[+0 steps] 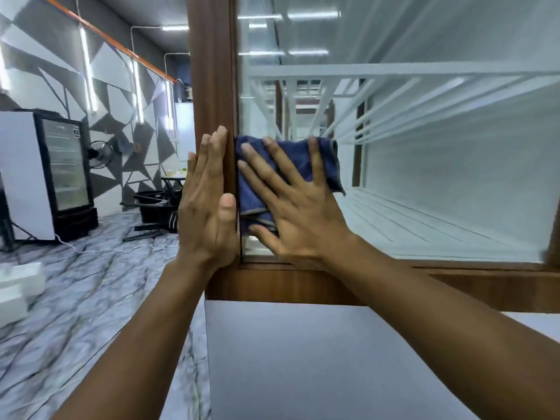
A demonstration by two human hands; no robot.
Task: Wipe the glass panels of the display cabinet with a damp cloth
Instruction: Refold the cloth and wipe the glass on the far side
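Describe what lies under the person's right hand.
A folded blue cloth lies under the right hand, pressed flat against the glass panel. The glass directly beneath the cloth is covered.

You stand in shop or café: glass display cabinet (424, 147) with white shelves, glass-door drinks fridge (65, 171), marble-pattern floor (91, 283), geometric wall (121, 86).

- Bright, even indoor light from ceiling tubes (175, 27) and wall strip lights (88, 68)
- Tube reflections glare on glass panel (424, 86)
- Wide-angle edge warp; floor (75, 298) motion-blurred
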